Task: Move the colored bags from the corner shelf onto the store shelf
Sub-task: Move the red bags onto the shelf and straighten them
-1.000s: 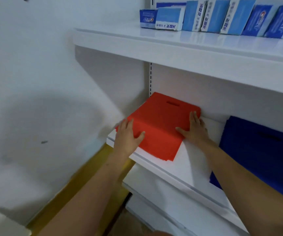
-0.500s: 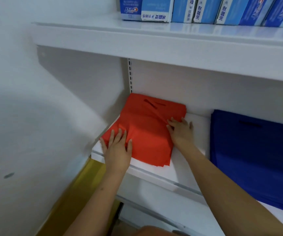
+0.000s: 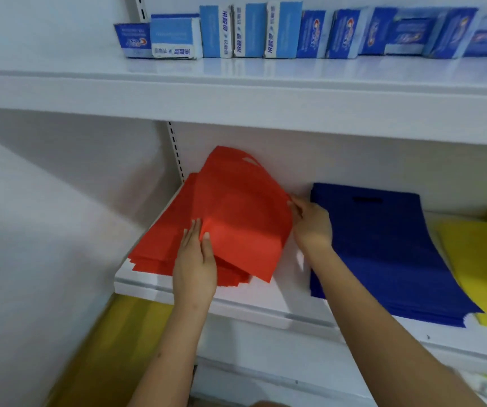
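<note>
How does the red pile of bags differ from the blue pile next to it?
The red bags are being handled: the left hand and right hand lift the top ones, so they curl up. The blue bags lie flat and untouched. The red pile is fanned and uneven; the blue pile is squarer and neater. Red sits by the wall, blue further right. Both rest on the same white shelf and show cut-out handles.

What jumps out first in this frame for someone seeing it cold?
The red bags at the shelf's left end, with the top one lifted: the left hand pinches its near edge, the right hand its right edge. To their right lies a flat stack of blue bags, then yellow bags at the frame edge. Blue toothpaste boxes line the shelf above.
</note>
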Available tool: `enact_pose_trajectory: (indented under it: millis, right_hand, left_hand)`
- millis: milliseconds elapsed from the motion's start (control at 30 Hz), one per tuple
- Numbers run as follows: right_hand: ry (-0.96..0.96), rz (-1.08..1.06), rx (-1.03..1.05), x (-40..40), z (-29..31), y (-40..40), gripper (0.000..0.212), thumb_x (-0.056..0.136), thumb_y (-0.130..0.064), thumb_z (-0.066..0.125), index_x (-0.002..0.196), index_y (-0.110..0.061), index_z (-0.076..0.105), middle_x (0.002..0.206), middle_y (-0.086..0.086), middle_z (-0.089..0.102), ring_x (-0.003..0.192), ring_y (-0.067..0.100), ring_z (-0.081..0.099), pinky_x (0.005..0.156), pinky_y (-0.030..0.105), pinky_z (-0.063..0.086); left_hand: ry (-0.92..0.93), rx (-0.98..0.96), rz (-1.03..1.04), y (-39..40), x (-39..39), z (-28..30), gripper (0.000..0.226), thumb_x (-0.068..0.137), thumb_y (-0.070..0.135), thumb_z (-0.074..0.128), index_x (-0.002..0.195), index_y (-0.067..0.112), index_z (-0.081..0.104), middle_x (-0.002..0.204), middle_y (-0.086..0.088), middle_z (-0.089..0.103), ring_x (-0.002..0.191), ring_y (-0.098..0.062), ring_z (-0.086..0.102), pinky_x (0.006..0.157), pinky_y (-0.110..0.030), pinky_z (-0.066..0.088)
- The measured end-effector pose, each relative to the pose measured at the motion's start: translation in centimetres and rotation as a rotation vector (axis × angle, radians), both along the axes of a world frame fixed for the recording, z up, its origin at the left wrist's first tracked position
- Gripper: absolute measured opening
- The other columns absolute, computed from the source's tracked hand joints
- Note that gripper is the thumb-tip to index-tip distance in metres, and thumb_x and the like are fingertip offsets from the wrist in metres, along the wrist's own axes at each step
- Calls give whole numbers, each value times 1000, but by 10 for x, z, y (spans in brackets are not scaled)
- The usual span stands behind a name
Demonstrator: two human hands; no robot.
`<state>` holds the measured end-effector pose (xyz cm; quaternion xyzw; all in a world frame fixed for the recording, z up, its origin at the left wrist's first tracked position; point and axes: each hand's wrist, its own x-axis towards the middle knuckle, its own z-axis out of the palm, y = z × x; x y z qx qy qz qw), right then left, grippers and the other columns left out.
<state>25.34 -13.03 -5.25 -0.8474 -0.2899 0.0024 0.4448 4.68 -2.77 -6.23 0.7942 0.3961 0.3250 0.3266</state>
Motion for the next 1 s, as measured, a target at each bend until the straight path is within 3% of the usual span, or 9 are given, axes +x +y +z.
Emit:
enact_pose_trajectory:
  millis: [133,233,333,400,533,600,733,1000]
  right_hand:
    - [35,-80,125,22,14,-66,34,102,-26,46,134,-19,58,134,-3,59,119,9,56,92,5,34]
    - [16,-157,207,38,26,-137,33,101,-20,49,132,-15,60,132,0,61,105,-1,59,77,-7,32]
    - [-97,-305,242,57,36,-230,31,99,-16,52,128,-11,62,115,11,70,86,14,65,64,6,36]
    - [-136,-380,244,67,40,-295,32,98,-13,52,128,-10,63,114,11,70,83,10,63,65,14,37]
    - [-134,-560,231,81,37,-431,33,99,-16,51,130,-14,61,118,9,69,96,20,66,73,17,37]
    - [-120,-650,246,86,33,-495,33,100,-19,51,131,-16,61,123,5,67,98,15,63,82,18,41]
    - [-163,-788,236,93,28,-613,33,99,-16,53,131,-14,60,135,3,58,126,14,53,109,24,37]
    - [-177,-990,146,117,14,-802,35,99,-16,53,133,-16,59,140,1,53,129,12,50,109,18,32]
  left_hand:
    - [-55,22,-118,-42,33,11,48,107,35,32,151,18,41,153,-2,45,143,-21,38,118,-38,32]
    - [-71,29,-219,-86,63,17,45,107,32,35,148,16,45,149,-3,50,137,-21,46,113,-32,36]
    - [-63,17,-328,-152,106,28,43,107,36,34,144,21,49,138,-2,60,124,-23,57,100,-33,44]
    - [-45,6,-405,-208,135,35,45,107,38,33,146,23,48,140,0,59,125,-21,56,96,-30,43]
    - [-50,-6,-632,-328,177,43,48,105,42,32,148,25,45,142,11,53,124,-10,52,97,-24,39]
    - [-1,-1,-709,-382,197,40,50,104,44,31,143,21,52,136,5,60,116,-15,58,93,-29,44]
    - [61,18,-859,-485,237,30,67,98,56,24,138,11,55,133,-10,62,120,-28,58,101,-44,47]
    - [46,82,-1152,-654,320,18,63,102,55,23,148,18,45,145,-1,54,130,-21,53,103,-40,47]
